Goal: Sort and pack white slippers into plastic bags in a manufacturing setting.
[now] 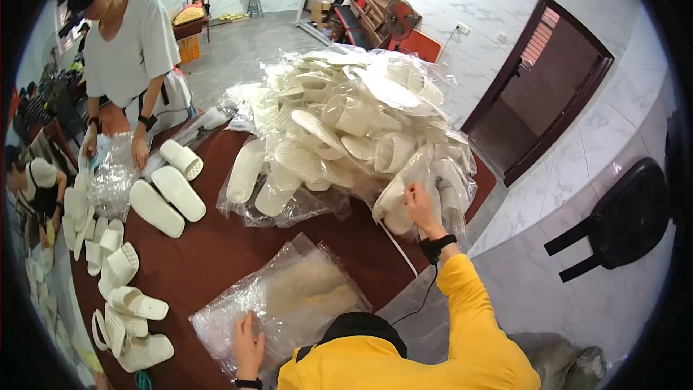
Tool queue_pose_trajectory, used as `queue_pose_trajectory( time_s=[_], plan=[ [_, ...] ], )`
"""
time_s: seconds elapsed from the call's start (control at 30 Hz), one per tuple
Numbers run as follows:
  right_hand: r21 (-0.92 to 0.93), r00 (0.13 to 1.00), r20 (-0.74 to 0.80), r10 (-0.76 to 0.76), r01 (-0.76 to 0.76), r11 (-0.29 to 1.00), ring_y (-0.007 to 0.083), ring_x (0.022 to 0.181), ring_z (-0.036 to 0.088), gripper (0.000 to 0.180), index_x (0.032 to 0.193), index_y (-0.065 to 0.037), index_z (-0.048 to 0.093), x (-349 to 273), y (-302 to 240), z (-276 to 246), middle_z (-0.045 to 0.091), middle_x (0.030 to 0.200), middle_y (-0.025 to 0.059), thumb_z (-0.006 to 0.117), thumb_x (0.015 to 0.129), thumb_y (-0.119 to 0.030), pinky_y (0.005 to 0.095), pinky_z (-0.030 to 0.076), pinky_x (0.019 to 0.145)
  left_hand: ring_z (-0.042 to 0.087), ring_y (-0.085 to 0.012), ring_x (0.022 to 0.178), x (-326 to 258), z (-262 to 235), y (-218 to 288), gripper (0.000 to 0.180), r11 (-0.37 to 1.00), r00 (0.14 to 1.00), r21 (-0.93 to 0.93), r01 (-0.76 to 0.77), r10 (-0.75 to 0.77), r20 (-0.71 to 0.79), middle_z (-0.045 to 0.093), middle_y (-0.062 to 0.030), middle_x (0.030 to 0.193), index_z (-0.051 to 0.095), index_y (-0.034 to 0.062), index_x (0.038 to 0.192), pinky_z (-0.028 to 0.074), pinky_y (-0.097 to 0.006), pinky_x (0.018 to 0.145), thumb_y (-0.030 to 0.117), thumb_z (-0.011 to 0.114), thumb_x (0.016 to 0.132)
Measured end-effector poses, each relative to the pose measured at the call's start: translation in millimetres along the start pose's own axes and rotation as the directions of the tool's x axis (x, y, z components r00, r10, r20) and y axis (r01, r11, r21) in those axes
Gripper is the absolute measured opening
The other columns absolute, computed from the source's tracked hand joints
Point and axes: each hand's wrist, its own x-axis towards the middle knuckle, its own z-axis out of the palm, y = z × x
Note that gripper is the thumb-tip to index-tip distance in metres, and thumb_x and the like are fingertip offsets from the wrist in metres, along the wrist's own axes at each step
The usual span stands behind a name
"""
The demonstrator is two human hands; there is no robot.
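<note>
Right hand is up at the near edge of the big pile of bagged white slippers, fingers pinched on the plastic there. Left hand lies flat and open on the stack of clear bags on the brown table.

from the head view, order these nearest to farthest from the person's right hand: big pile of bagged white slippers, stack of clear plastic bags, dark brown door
From the right hand:
1. Big pile of bagged white slippers: the hand touches its right edge.
2. Stack of clear plastic bags: lower left on the table, under the left hand.
3. Dark brown door: upper right, across the tiled floor.
</note>
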Motion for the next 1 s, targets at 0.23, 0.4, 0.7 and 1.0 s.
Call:
queue_pose_trajectory(
  time_s=[0.23,0.4,0.7,1.0],
  plan=[
    [0.807,0.895,0.44,0.075,-0.431,0.404,0.011,0.092,0.061,0.018,0.116,-0.007,0.055,16,-145,-65,0.063,0.103,0.0027,0.05,0.102,-0.019,0.0294,0.051,0.08,0.054,-0.0369,0.116,14,-10,0,0.065,0.997,0.999,-0.06,-0.048,0.047,-0.019,0.052,-0.0187,0.13,0.038,0.0088,0.147,0.047,-0.042,0.094,0.011,0.064,0.088],
    [0.61,0.511,0.641,-0.572,0.112,0.784,0.0208,0.081,0.057,0.005,0.099,-0.005,0.055,14,-309,-80,0.059,0.093,0.0049,0.055,0.095,-0.008,0.032,0.049,0.075,0.058,-0.0271,0.113,15,-23,6,0.052,0.883,0.961,-0.396,0.253,-0.182,0.208,0.055,-0.0143,0.128,0.039,0.0063,0.145,0.051,-0.035,0.092,0.022,0.055,0.099],
    [0.708,0.055,0.671,-0.74,0.251,0.661,0.0319,0.094,0.064,0.016,0.104,-0.005,0.062,-101,-335,52,0.064,0.102,0.0125,0.06,0.091,-0.015,0.039,0.051,0.077,0.056,-0.0238,0.116,-20,-11,3,0.051,0.695,0.967,-0.682,0.227,-0.243,0.074,0.053,-0.0124,0.132,0.037,0.0094,0.147,0.051,-0.039,0.095,0.035,0.044,0.104],
    [-0.121,-0.195,0.979,-0.051,-0.77,0.627,0.0231,0.096,0.068,0.055,0.119,0.002,0.059,-162,-209,138,0.067,0.114,0.0134,0.044,0.103,-0.048,0.0352,0.056,0.082,0.05,-0.0282,0.124,-30,-7,-12,0.055,0.994,0.981,0.085,0.068,-0.051,-0.187,0.047,-0.015,0.141,0.032,0.0148,0.15,0.047,-0.047,0.1,0.042,0.043,0.103]
  ],
)
